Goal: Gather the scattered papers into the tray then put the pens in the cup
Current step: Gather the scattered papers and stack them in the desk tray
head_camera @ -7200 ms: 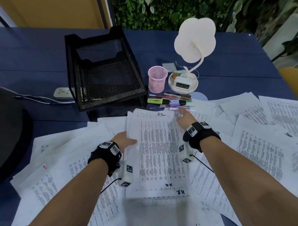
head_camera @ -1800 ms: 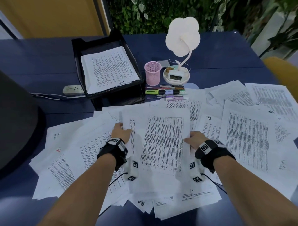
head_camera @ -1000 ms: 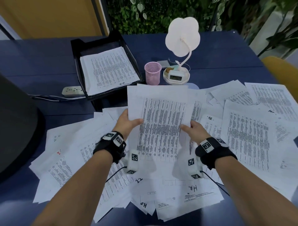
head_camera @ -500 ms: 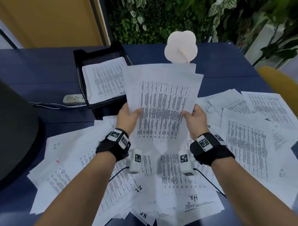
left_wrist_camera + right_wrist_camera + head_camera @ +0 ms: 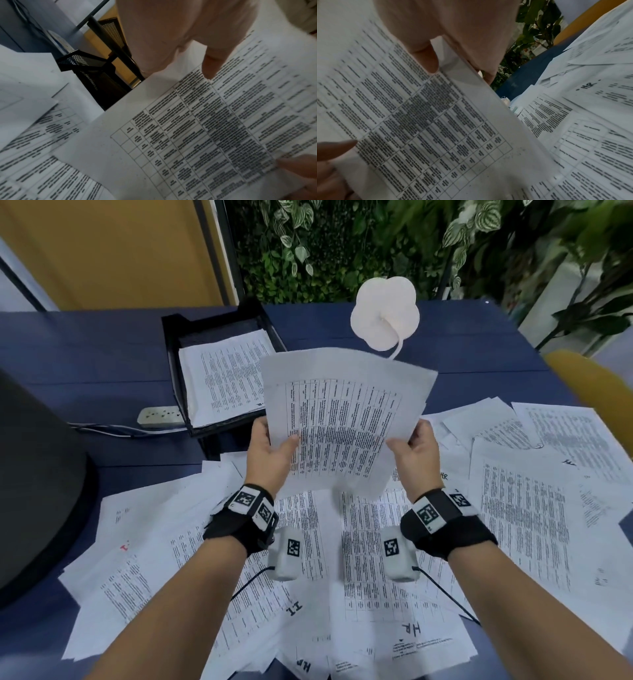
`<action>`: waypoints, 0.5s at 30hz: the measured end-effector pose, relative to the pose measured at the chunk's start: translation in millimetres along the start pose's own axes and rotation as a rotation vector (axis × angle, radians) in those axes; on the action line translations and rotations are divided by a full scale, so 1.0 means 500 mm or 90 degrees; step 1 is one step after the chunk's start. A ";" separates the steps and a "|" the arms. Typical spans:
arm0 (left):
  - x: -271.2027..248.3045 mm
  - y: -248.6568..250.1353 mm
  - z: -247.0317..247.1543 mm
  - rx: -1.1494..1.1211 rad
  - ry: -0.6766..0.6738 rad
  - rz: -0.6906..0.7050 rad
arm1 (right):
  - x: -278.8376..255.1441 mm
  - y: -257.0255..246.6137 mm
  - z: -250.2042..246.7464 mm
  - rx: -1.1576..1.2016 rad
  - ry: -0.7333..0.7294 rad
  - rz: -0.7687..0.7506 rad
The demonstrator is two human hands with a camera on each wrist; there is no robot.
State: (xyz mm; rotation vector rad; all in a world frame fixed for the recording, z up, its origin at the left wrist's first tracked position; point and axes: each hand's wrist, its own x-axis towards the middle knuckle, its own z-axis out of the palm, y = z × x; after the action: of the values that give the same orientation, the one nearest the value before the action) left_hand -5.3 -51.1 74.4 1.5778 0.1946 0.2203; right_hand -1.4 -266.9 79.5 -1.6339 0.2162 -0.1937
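Observation:
A stack of printed papers [image 5: 342, 419] is held up above the table, tilted toward me. My left hand [image 5: 270, 451] pinches its left edge, thumb on the front. My right hand [image 5: 416, 451] pinches the right edge the same way. The sheets [image 5: 205, 135] fill the left wrist view, and the right wrist view shows the same papers [image 5: 412, 115] under my thumb. The black mesh tray [image 5: 171, 344] stands at the back left with papers [image 5: 222, 378] lying in it. Many scattered papers [image 5: 520, 508] cover the near table. The cup and pens are hidden behind the held sheets.
A white flower-shaped desk lamp [image 5: 385, 313] rises behind the held papers. A white power strip [image 5: 159, 416] with its cable lies left of the tray. A dark rounded object [image 5: 34, 491] sits at the left edge. A yellow chair [image 5: 596, 392] stands at the right.
Both hands have lifted a stack off the pile and raised it higher, tilting it upright. It now hides the pink cup and the pens. The tray had gained papers before that.

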 end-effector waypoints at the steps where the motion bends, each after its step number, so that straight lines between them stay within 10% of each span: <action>1: 0.002 0.003 -0.002 -0.012 -0.007 -0.016 | 0.001 0.000 0.000 -0.005 -0.020 0.010; 15: 0.008 0.014 0.008 0.028 -0.022 -0.033 | 0.006 0.024 -0.008 -0.101 -0.032 0.018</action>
State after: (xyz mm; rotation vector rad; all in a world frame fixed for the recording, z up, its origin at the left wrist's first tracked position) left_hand -0.7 -54.0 81.3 1.6166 0.2150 0.1493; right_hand 0.0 -272.2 67.8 -1.7907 0.2198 -0.1157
